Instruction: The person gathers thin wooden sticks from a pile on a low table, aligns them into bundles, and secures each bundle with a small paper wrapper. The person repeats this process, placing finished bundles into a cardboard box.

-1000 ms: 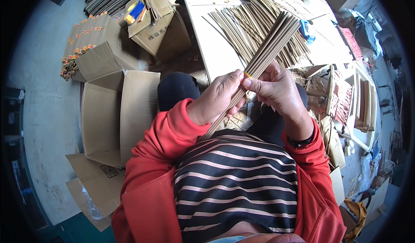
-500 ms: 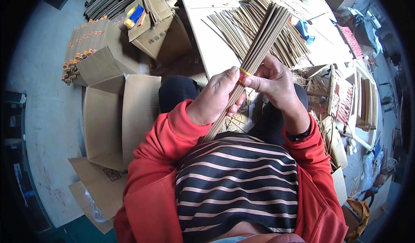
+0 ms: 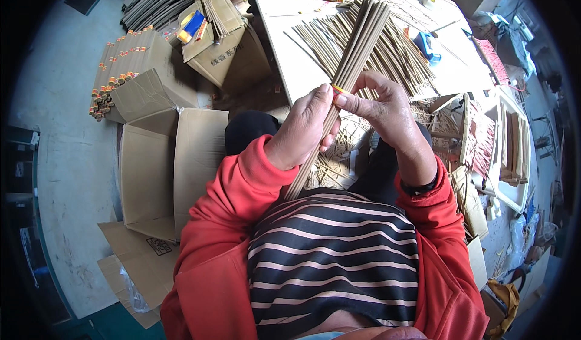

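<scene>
A bundle of brown incense sticks [image 3: 363, 37] slants across my lap, its upper end over the table and its lower end against my striped shirt. My left hand [image 3: 302, 125] is wrapped round the lower half of the bundle, thumb pointing up along it. Around the middle runs a narrow red and yellow band [image 3: 344, 90]. My right hand [image 3: 390, 113] pinches at this band, thumb pressed on the front and fingers curled behind. The fingertips behind the bundle are partly hidden.
Loose incense sticks [image 3: 399, 55] lie spread on the white table [image 3: 308, 61] beyond the bundle, near a blue tape dispenser [image 3: 427, 46]. An open cardboard box [image 3: 148, 176] stands at my left. Banded bundles [image 3: 124, 61] are stacked behind it. A white tray [image 3: 511, 188] sits at right.
The bundle has swung slightly more upright, its upper end moving left. Both hands have risen a little with it, and the right thumb still presses the band.
</scene>
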The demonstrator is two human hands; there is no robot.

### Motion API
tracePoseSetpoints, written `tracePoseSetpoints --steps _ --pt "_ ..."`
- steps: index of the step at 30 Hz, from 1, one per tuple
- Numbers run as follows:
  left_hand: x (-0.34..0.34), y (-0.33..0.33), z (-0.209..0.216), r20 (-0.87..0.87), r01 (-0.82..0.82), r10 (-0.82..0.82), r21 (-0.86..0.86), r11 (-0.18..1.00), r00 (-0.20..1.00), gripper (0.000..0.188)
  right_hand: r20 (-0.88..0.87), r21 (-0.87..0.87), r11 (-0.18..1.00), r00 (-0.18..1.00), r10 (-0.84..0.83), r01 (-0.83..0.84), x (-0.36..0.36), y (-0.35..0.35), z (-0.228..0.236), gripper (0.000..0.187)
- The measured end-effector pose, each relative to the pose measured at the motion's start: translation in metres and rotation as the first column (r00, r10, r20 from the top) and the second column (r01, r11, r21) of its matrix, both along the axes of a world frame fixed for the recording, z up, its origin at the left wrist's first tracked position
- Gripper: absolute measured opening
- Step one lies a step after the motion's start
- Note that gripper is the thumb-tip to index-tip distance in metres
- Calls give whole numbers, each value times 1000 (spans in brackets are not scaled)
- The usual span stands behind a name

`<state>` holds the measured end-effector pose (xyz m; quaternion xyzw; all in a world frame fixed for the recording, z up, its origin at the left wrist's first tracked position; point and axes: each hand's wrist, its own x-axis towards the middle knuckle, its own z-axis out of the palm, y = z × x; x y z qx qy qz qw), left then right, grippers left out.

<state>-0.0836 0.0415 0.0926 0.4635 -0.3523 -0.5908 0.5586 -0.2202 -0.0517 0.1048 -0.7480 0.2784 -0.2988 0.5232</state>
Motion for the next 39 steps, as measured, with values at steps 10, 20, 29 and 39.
tracePoseSetpoints --steps 10,20,29,39 --pt "-4 7 -5 10 69 -69 34 997 998 47 -53 200 979 997 51 -39 -6 8 0 26" --pt "-5 9 -3 13 83 -83 13 997 996 50 -4 312 939 988 153 -144 -9 11 0 21" --pt "-4 10 -3 -19 89 -89 1 996 996 47 15 330 939 995 96 -96 -11 16 3 22" --pt "-5 9 -3 -96 53 -53 -6 999 994 38 128 -50 997 990 56 -50 -7 8 -15 28"
